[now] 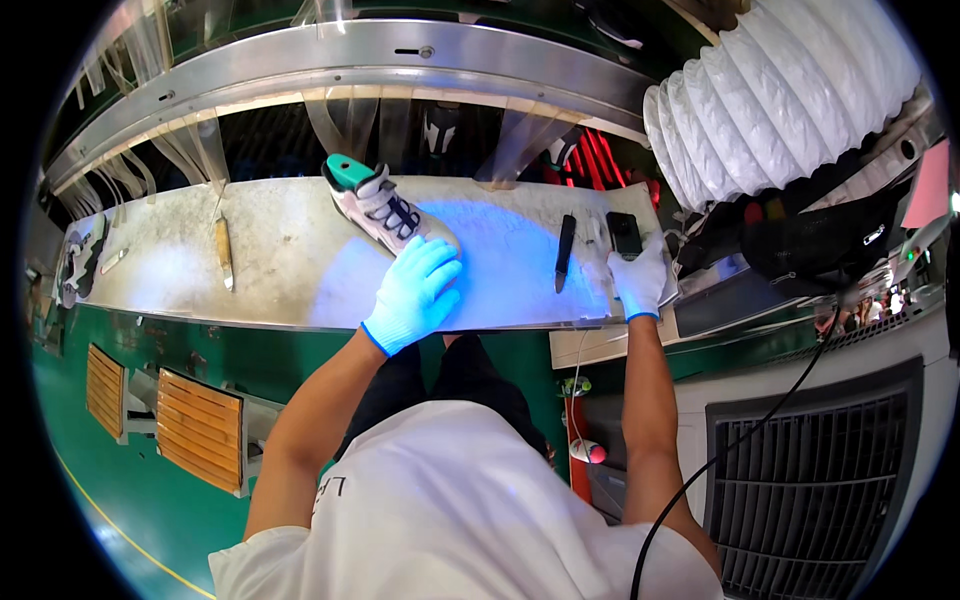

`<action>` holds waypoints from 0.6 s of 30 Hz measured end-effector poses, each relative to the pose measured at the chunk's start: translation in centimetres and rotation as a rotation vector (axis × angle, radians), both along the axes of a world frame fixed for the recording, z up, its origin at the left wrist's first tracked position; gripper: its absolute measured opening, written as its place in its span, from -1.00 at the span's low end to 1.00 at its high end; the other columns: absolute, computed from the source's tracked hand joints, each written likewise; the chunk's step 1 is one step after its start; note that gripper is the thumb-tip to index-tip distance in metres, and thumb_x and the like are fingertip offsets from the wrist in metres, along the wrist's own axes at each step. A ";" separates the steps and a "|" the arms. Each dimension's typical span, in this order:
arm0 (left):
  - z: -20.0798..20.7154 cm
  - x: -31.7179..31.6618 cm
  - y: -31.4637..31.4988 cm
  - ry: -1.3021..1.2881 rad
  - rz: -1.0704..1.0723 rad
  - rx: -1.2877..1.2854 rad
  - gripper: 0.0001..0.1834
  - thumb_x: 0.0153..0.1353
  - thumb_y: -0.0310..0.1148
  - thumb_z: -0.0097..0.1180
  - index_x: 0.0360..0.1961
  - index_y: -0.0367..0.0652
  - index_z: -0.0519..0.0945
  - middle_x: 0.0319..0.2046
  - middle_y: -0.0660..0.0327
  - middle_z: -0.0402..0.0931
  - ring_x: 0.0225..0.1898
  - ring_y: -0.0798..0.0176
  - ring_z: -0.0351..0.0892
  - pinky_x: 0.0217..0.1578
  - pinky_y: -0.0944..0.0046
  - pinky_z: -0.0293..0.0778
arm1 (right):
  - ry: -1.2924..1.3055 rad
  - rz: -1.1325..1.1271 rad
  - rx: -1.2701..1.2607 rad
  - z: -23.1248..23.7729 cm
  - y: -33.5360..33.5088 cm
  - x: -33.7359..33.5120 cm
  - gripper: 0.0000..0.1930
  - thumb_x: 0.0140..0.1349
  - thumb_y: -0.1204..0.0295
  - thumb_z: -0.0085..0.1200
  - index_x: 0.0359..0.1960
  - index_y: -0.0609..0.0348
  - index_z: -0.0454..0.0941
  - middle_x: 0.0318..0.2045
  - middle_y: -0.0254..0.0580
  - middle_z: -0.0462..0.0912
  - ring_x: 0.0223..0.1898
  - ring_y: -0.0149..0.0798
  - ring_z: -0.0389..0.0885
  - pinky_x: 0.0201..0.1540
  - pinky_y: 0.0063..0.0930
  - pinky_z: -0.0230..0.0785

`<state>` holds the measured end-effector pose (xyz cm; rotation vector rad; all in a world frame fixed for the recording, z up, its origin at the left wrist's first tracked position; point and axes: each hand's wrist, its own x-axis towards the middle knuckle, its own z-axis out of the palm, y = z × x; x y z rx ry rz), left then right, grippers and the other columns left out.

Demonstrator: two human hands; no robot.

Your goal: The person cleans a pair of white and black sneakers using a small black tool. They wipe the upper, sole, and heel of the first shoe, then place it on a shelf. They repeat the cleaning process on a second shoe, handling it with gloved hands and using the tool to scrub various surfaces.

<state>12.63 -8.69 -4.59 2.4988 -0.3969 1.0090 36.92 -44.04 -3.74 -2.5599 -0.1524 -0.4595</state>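
Note:
A sneaker (375,208) in white, grey and black lies on the bench with a green piece, likely a last, showing in its collar. My left hand (412,292), in a white glove lit blue, is closed over its toe. At the bench's right end is my right hand (640,278), gloved too, its thumb apart from the fingers. Just beyond it lies a black phone (625,234), and whether they touch is hard to see. Left of the phone rests a black-handled tool (565,252), perhaps a knife.
A wooden-handled knife (223,252) and a small blade (114,261) lie on the bench (285,250), with another shoe (85,258) at its left end. A metal-framed machine (400,50) with clear plastic strips runs behind. A white duct (770,105) hangs at right. Slatted wooden seats (200,425) stand below left.

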 end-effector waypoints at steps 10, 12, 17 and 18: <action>0.2 0.2 -0.7 0.070 0.036 0.046 -0.59 0.10 -0.37 0.45 0.00 -0.17 0.70 0.15 0.00 0.64 0.22 -0.26 0.62 0.34 -0.25 0.49 | 0.729 0.458 1.901 -5.1 -5.2 2.4 -0.38 0.31 0.22 0.38 0.38 0.15 0.56 0.18 0.01 0.76 0.18 0.09 0.75 0.29 0.10 0.61; -0.1 0.2 -0.8 0.069 0.066 0.058 -0.59 0.09 -0.38 0.46 0.00 -0.17 0.71 0.15 -0.02 0.64 0.23 -0.29 0.62 0.36 -0.27 0.49 | 0.915 0.490 1.938 -5.9 -5.1 2.2 -0.30 0.30 0.15 0.40 0.46 0.03 0.50 0.21 0.03 0.74 0.20 0.20 0.71 0.29 0.16 0.59; 0.2 0.7 -5.0 0.051 0.064 -0.071 -0.57 0.06 -0.39 0.48 0.00 -0.20 0.73 0.11 -0.04 0.68 0.13 -0.29 0.68 0.21 -0.17 0.61 | 0.772 0.662 2.022 -6.2 -4.9 1.6 -0.29 0.34 0.05 0.37 0.41 0.21 0.54 0.26 0.09 0.71 0.26 0.28 0.66 0.35 0.22 0.51; 0.0 1.4 -6.9 -0.021 0.008 -0.077 -0.56 0.07 -0.39 0.50 0.02 -0.21 0.75 0.11 -0.06 0.71 0.07 -0.26 0.72 0.11 -0.13 0.65 | 0.754 0.737 2.012 -6.7 -5.1 1.8 -0.28 0.35 0.02 0.36 0.41 0.24 0.54 0.28 0.11 0.69 0.28 0.27 0.64 0.36 0.23 0.50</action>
